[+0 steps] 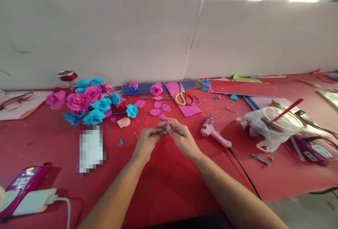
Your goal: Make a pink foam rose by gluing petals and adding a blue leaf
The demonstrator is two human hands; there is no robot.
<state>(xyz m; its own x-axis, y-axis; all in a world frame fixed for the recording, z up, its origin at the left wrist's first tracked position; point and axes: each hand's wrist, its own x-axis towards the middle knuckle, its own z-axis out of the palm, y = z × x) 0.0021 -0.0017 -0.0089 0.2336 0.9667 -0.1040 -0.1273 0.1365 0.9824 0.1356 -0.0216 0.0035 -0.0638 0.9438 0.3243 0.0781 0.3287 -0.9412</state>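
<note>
My left hand [148, 143] and my right hand [182, 135] meet over the middle of the red table. A small pink paper petal [167, 122] is pinched in the fingers of my right hand; the fingertips of my left touch at the same spot, and what they grip is hidden. Just beyond lie several loose pink paper petals [155, 112]. Scissors [185, 98] with yellow and orange handles rest on a folded pink paper sheet [194, 111]. To the right of my hands a pink glue gun [216, 134] lies on its side.
Pink and blue paper flowers [93, 103] are bunched at the left. A plastic-bagged cup [282, 119] and a purple power strip [311, 149] stand right; another power strip [27, 176] is at lower left. The glue gun's black cord [245, 172] crosses the front edge. A white partition [105, 38] closes the back.
</note>
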